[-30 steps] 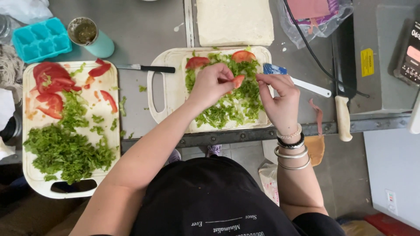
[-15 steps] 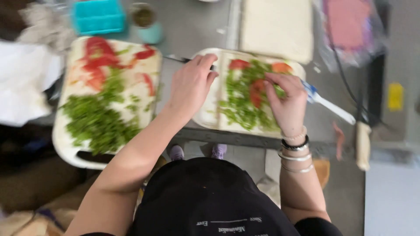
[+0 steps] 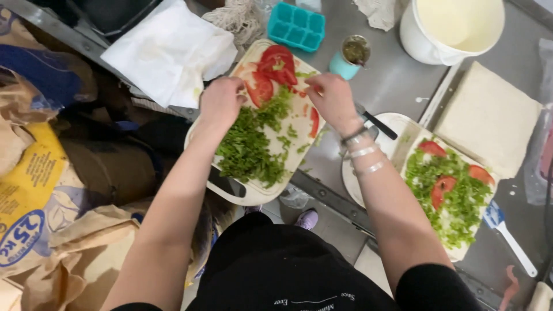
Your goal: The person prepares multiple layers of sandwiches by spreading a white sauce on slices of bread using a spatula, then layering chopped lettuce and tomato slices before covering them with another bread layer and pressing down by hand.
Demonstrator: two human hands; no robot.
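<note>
Both of my hands are over the left white cutting board (image 3: 230, 193), which holds tomato slices (image 3: 276, 63) and a heap of chopped lettuce (image 3: 250, 147). My left hand (image 3: 222, 101) rests curled at the board's left edge, its fingertips on a tomato slice (image 3: 259, 87); its grip is hidden. My right hand (image 3: 331, 98) pinches a small red tomato piece (image 3: 314, 90) near the board's far right side. To the right, a second board (image 3: 368, 190) carries a flatbread topped with lettuce and tomato slices (image 3: 455, 196).
A teal ice tray (image 3: 295, 26), a teal cup (image 3: 351, 56) and a white bucket (image 3: 449, 29) stand at the back. A stack of flatbreads (image 3: 489, 115) lies right of a black-handled knife (image 3: 377, 124). A blue-and-white spatula (image 3: 510, 239) lies far right. Paper sacks (image 3: 52, 190) crowd the left.
My view has swung left. Both hands have left the topped flatbread and moved over to the board with the tomatoes and lettuce.
</note>
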